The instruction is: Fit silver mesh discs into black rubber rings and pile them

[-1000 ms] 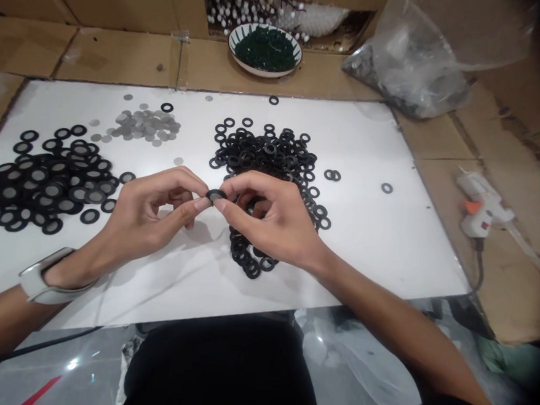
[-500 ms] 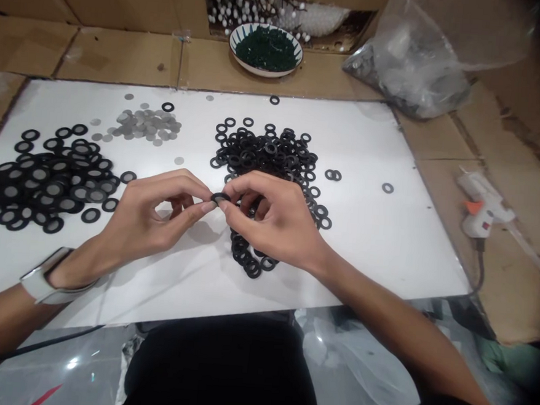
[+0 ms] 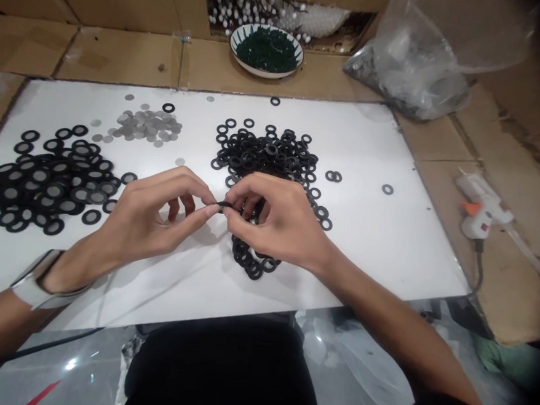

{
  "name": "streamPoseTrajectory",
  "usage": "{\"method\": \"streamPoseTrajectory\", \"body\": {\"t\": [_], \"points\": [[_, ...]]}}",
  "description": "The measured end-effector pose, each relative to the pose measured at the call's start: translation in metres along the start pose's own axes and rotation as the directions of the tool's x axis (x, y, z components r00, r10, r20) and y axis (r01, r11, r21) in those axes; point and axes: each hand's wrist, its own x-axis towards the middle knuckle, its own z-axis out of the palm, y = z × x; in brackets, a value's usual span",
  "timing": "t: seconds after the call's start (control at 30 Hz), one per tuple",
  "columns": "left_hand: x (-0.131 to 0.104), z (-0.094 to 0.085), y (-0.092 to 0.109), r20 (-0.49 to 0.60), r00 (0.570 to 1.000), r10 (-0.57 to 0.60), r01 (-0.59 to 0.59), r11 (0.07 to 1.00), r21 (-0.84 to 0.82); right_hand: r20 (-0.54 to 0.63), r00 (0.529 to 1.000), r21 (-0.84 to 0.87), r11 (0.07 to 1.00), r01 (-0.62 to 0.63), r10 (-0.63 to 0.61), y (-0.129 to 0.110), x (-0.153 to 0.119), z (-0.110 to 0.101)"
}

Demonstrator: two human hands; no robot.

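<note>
Hands meet mid-bench: left hand (image 3: 158, 216) and right hand (image 3: 273, 221) both pinch one black ring (image 3: 224, 205) edge-on between fingertips, loose ring pile (image 3: 266, 159) just beyond.

A single view is supplied, taken from a head-worn camera directed forward and down. The white sheet (image 3: 387, 248) is seen at close range, its far edge toward the top of frame. Both hands are framed centrally: left hand (image 3: 151, 219), right hand (image 3: 275, 218). The lap is included at the near edge.
</note>
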Motion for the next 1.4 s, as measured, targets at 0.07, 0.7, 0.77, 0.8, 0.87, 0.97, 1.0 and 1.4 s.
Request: {"method": "streamPoseTrajectory", "body": {"t": [0.07, 0.7, 0.77, 0.8, 0.87, 0.97, 1.0, 1.4], "points": [[-0.0004, -0.001, -0.0009, 0.01, 1.0, -0.005, 0.005, 1.0, -0.008, 0.015, 0.999, 0.066, 0.997, -0.03, 0.029, 0.0006, 0.0015, -0.0009], [-0.0026, 0.0033, -0.0058, 0.027, 0.97, -0.242, 0.234, 0.892, -0.387, -0.031, 0.998, 0.222, 0.973, 0.056, -0.05, 0.0046, 0.003, -0.0005], [-0.0024, 0.0025, -0.0047, 0.028, 0.967, -0.252, 0.245, 0.901, -0.357, -0.052, 0.994, 0.162, 0.982, 0.1, -0.093, 0.0051, 0.0023, -0.0001], [-0.002, 0.0022, -0.0035, 0.023, 0.968, -0.25, 0.242, 0.907, -0.345, -0.061, 0.992, 0.132, 0.984, 0.119, -0.111, 0.0052, 0.0019, 0.0002], [-0.001, 0.0018, -0.0007, 0.004, 0.97, -0.244, 0.233, 0.918, -0.322, -0.078, 0.988, 0.092, 0.986, 0.137, -0.13, 0.0053, 0.0011, 0.0011], [-0.0003, 0.0024, 0.0018, -0.014, 0.969, -0.245, 0.232, 0.931, -0.281, -0.1, 0.987, 0.085, 0.987, 0.136, -0.128, 0.0061, 0.0003, 0.0028], [-0.0007, 0.0027, 0.0016, -0.02, 0.969, -0.247, 0.233, 0.934, -0.271, -0.104, 0.986, 0.086, 0.986, 0.141, -0.131, 0.0066, 0.0002, 0.0033], [-0.0049, 0.0038, 0.0017, -0.066, 0.979, -0.195, 0.168, 0.943, -0.288, -0.154, 0.959, -0.035, 0.972, 0.234, -0.236, 0.0025, -0.003, 0.0087]]}}
